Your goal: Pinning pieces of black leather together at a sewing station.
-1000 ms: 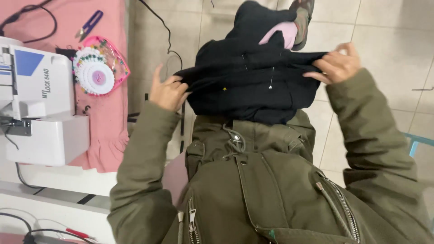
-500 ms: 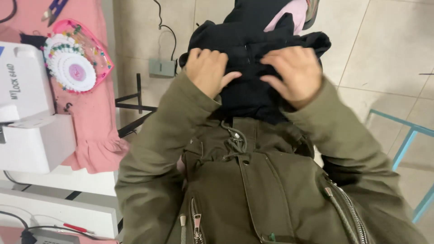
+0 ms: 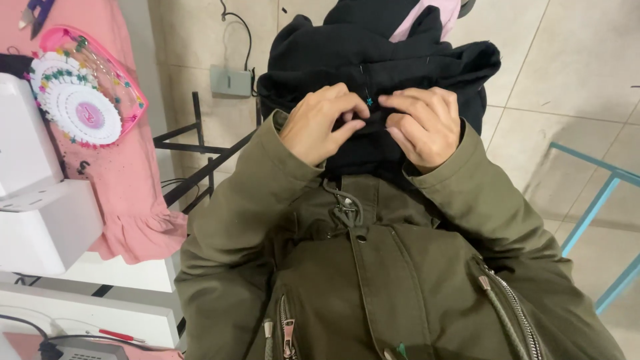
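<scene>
Fingers (image 3: 347,112) of the left hand (image 3: 319,123) are curled shut, thumb against forefinger, pinching a fold of the black garment (image 3: 373,67) on the lap. Right hand (image 3: 423,123) fingers also bent closed and pressed on the same fold, tips facing the left ones, almost touching. Between the two sets of tips sits a pin (image 3: 367,101) with a small teal star head, stuck in the cloth; its thin shaft runs up and away from the person, roughly crosswise to the fold. Pin head lies just off the left forefinger tip and just left of the right forefinger; both hands about equally near, left perhaps closer. Cannot tell whether either hand actually grips the pin. Pin wheel (image 3: 77,100) rests on pink cloth (image 3: 127,180) over the desk, well apart, to the person's left.
</scene>
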